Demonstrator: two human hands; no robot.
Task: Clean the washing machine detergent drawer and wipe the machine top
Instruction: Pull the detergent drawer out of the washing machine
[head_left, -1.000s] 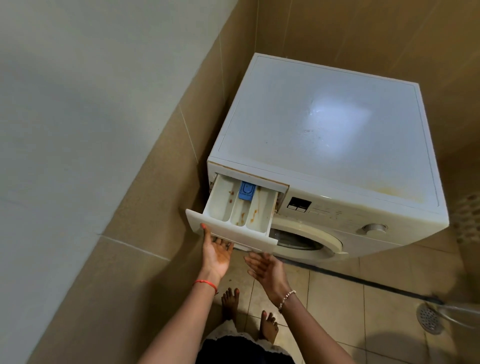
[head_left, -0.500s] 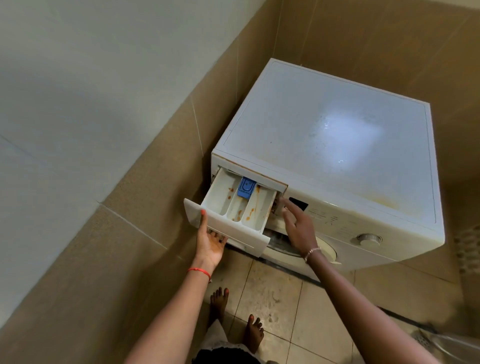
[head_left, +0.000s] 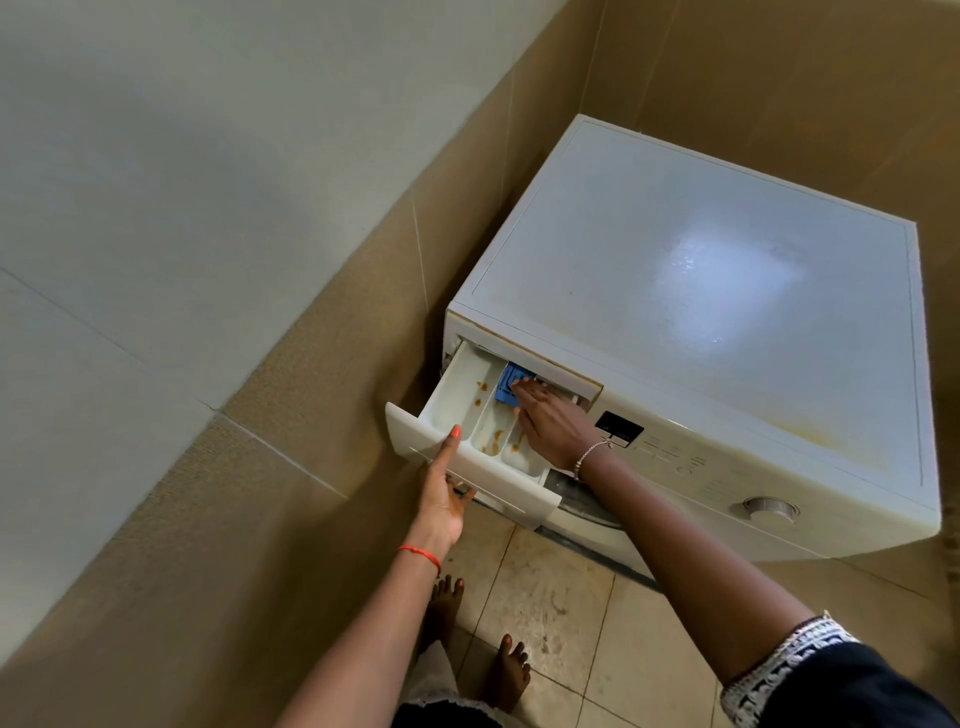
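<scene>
The white washing machine (head_left: 701, 291) stands in a tiled corner, with a dusty top that has a yellow-brown stain near its front right. Its detergent drawer (head_left: 460, 395) is pulled out at the front left, and orange-brown spots mark the compartments. My left hand (head_left: 441, 493) grips the drawer's front panel (head_left: 498, 486), thumb on the upper rim and fingers underneath. My right hand (head_left: 550, 421) reaches into the drawer with straight fingers, its fingertips resting on the blue insert (head_left: 505, 387) at the back.
A tiled wall runs close along the machine's left side and another behind it. The display (head_left: 618, 427) and a round dial (head_left: 769, 508) sit on the front panel. My bare feet (head_left: 509, 670) stand on the stained floor tiles in front of the machine.
My right hand moved from the drawer's right side into the drawer and onto the blue insert. My left hand kept its hold on the front panel. The view shifted left.
</scene>
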